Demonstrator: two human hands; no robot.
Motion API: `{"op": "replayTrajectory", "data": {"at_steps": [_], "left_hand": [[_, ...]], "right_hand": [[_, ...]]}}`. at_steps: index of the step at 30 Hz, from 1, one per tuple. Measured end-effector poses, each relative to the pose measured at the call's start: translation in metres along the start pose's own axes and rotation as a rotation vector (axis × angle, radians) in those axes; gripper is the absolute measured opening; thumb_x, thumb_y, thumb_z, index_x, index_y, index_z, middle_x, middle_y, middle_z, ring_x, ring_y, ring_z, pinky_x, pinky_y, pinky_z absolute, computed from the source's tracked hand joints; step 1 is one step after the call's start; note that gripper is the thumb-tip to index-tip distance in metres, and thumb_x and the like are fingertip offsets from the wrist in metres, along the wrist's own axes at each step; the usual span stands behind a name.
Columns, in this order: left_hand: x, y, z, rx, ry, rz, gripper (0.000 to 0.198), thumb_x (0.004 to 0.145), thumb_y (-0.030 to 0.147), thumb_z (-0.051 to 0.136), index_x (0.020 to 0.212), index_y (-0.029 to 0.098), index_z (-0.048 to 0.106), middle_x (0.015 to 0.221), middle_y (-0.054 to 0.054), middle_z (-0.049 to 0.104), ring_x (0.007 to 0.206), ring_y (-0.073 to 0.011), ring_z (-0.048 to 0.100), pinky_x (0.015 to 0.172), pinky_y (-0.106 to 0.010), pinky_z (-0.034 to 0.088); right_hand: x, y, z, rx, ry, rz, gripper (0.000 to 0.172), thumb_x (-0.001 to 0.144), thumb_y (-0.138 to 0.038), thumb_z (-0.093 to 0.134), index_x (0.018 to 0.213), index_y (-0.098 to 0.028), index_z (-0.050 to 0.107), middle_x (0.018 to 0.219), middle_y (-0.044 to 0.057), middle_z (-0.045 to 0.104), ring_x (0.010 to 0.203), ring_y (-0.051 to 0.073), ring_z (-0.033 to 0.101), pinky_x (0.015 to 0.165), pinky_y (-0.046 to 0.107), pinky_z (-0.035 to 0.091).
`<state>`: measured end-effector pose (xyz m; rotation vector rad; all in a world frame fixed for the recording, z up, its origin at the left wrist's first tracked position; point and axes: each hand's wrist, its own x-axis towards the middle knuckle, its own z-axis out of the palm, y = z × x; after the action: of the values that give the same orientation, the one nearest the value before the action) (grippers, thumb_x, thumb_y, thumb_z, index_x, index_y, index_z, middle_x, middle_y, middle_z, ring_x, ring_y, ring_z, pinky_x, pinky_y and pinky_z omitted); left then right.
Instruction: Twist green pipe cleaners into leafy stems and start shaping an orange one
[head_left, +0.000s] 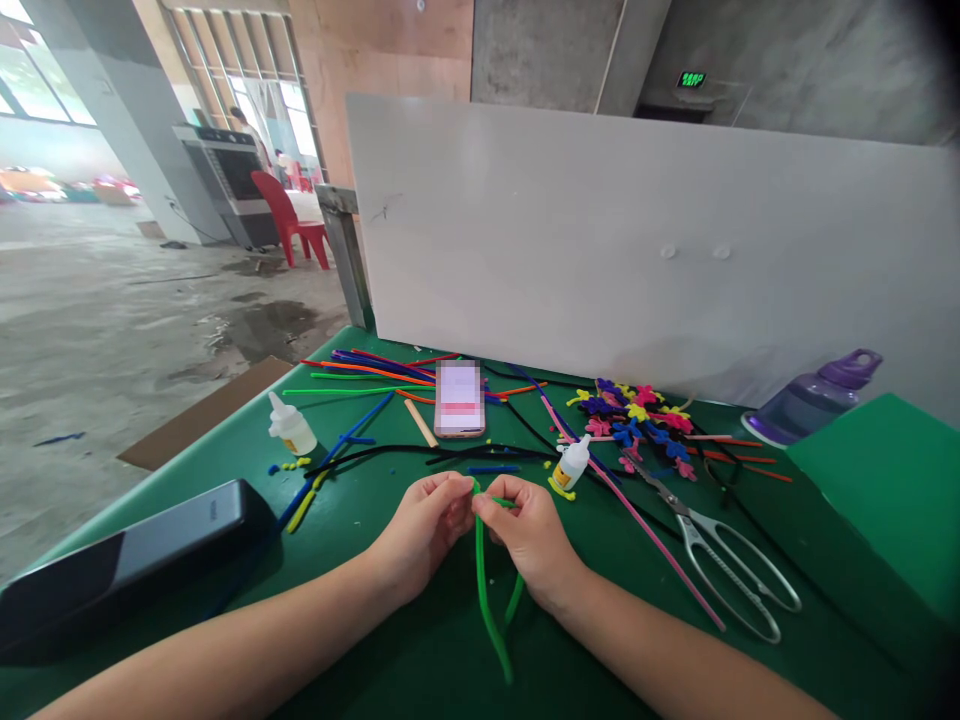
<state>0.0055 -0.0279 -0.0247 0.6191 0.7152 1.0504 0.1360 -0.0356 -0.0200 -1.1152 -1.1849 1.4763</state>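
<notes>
Neighbouring green pipe cleaner (484,590): scissors (686,515); glue (574,462)

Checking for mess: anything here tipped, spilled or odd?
The purple bottle lies on its side by the white board, and yellow scraps are strewn near the left glue bottle. Nothing spilled; the green pipe cleaner looks fine.

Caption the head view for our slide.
Left hand and right hand pinch a folded green pipe cleaner; scissors lie nearby.

We see only bare parts of ourselves: the left hand (420,530) and the right hand (529,535), both uncovered with slender fingers, and the left forearm (247,630) and right forearm (675,650), slim, smooth and sleeveless as far as they show
</notes>
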Motion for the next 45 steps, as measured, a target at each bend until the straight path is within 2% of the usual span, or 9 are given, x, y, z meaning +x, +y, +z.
{"op": "replayTrajectory", "data": {"at_steps": [7, 15, 19, 25, 29, 32, 36, 42, 45], "left_hand": [[-0.002, -0.001, 0.0, 0.001, -0.013, -0.028, 0.033, 0.078, 0.024, 0.062, 0.053, 0.015, 0.042, 0.048, 0.006, 0.035, 0.047, -0.0055, 0.031, 0.049, -0.019, 0.029], [0.005, 0.009, -0.011, 0.524, -0.015, 0.158, 0.027, 0.079, 0.032, 0.062, 0.062, 0.012, 0.055, 0.054, 0.003, 0.047, 0.055, -0.0084, 0.037, 0.054, -0.022, 0.028], [0.007, 0.011, -0.013, 0.518, -0.056, 0.154, 0.035, 0.087, 0.038, 0.05, 0.062, 0.013, 0.054, 0.057, 0.002, 0.049, 0.059, -0.0104, 0.041, 0.059, -0.024, 0.032], [0.007, 0.011, -0.013, 0.576, -0.065, 0.153, 0.025, 0.079, 0.035, 0.062, 0.07, 0.012, 0.06, 0.058, 0.003, 0.05, 0.059, -0.0095, 0.041, 0.058, -0.022, 0.031], [0.007, 0.01, -0.015, 0.5, -0.055, 0.137, 0.024, 0.078, 0.032, 0.065, 0.068, 0.011, 0.06, 0.057, 0.003, 0.049, 0.057, -0.008, 0.04, 0.055, -0.02, 0.03], [0.009, 0.011, -0.018, 0.301, -0.082, 0.087, 0.025, 0.079, 0.03, 0.065, 0.063, 0.013, 0.056, 0.052, 0.005, 0.044, 0.054, -0.0069, 0.04, 0.057, -0.02, 0.034], [0.009, 0.012, -0.02, 0.1, -0.14, 0.005, 0.019, 0.079, 0.026, 0.065, 0.067, 0.013, 0.057, 0.055, 0.004, 0.047, 0.053, -0.0066, 0.047, 0.063, -0.023, 0.044], [0.007, 0.009, -0.02, 0.119, -0.284, -0.029, 0.017, 0.084, 0.026, 0.057, 0.072, 0.015, 0.055, 0.05, 0.006, 0.042, 0.043, -0.0116, 0.052, 0.043, -0.026, 0.048], [0.005, 0.01, -0.018, 0.142, -0.286, -0.024, 0.018, 0.084, 0.025, 0.056, 0.069, 0.016, 0.052, 0.052, 0.005, 0.047, 0.044, -0.0129, 0.055, 0.044, -0.026, 0.048]], "right_hand": [[-0.004, -0.001, 0.001, -0.092, 0.045, -0.08, 0.028, 0.068, -0.035, 0.065, 0.057, -0.017, 0.046, 0.048, -0.007, 0.036, 0.044, 0.006, 0.028, 0.043, 0.021, 0.021], [-0.004, 0.004, -0.004, -0.205, 0.061, -0.112, 0.027, 0.076, -0.036, 0.061, 0.063, -0.015, 0.052, 0.051, -0.007, 0.035, 0.045, 0.005, 0.026, 0.042, 0.021, 0.02], [-0.004, 0.005, -0.005, -0.227, 0.075, -0.134, 0.026, 0.078, -0.036, 0.06, 0.065, -0.014, 0.054, 0.054, -0.005, 0.04, 0.048, 0.006, 0.031, 0.044, 0.021, 0.023], [-0.005, 0.006, -0.005, -0.214, 0.055, -0.13, 0.028, 0.078, -0.038, 0.061, 0.065, -0.014, 0.054, 0.052, -0.006, 0.038, 0.045, 0.006, 0.027, 0.042, 0.021, 0.02], [-0.005, 0.003, -0.006, -0.193, 0.028, -0.162, 0.026, 0.078, -0.038, 0.061, 0.067, -0.014, 0.058, 0.056, -0.004, 0.044, 0.049, 0.007, 0.033, 0.046, 0.021, 0.028], [-0.004, 0.001, -0.008, -0.091, -0.043, -0.189, 0.033, 0.085, -0.041, 0.051, 0.068, -0.015, 0.063, 0.058, -0.001, 0.049, 0.056, 0.01, 0.043, 0.056, 0.023, 0.038], [-0.001, 0.001, -0.008, 0.152, -0.142, -0.087, 0.037, 0.088, -0.043, 0.047, 0.075, -0.016, 0.068, 0.068, 0.003, 0.06, 0.064, 0.014, 0.056, 0.067, 0.028, 0.046], [-0.001, 0.008, -0.004, 0.315, -0.293, 0.076, 0.026, 0.084, -0.038, 0.059, 0.082, -0.013, 0.067, 0.064, 0.003, 0.062, 0.057, 0.014, 0.06, 0.06, 0.03, 0.05], [-0.002, 0.009, -0.003, 0.386, -0.317, 0.136, 0.025, 0.082, -0.037, 0.061, 0.082, -0.012, 0.064, 0.065, 0.003, 0.061, 0.054, 0.013, 0.06, 0.055, 0.029, 0.05]]}}
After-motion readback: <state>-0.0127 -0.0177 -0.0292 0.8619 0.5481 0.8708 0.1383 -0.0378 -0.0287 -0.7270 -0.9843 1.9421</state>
